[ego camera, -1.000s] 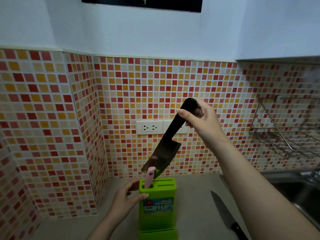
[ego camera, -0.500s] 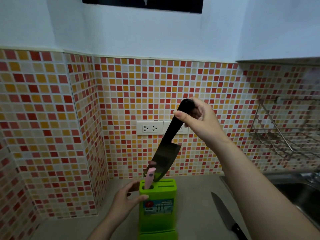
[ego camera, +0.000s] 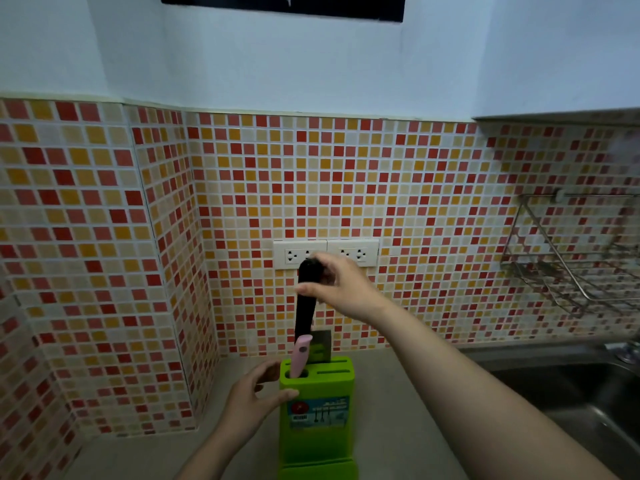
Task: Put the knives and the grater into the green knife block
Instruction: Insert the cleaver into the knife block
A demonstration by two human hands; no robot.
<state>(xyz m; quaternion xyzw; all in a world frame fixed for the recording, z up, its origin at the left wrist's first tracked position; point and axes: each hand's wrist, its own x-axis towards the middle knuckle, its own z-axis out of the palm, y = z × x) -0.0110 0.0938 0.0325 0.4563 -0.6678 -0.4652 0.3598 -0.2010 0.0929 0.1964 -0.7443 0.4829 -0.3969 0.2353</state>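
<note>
The green knife block (ego camera: 317, 420) stands upright on the counter in the lower middle. A pink-handled tool (ego camera: 300, 355) sticks out of its front left hole. My left hand (ego camera: 251, 400) holds the block's left side. My right hand (ego camera: 341, 285) grips the black handle of a cleaver (ego camera: 306, 303), which stands nearly upright. Most of its blade is down in a rear slot, with only a small steel corner (ego camera: 322, 346) showing above the block. My right forearm hides the counter to the right of the block.
The tiled wall corner sits close behind and to the left of the block. Two white wall sockets (ego camera: 325, 252) are behind my right hand. A wire rack (ego camera: 571, 258) hangs on the right wall, above a steel sink (ego camera: 568, 389).
The cleaver has swung from tilted to nearly upright and dropped into the block's rear slot. My right hand came down with it. The black knife on the counter is now hidden.
</note>
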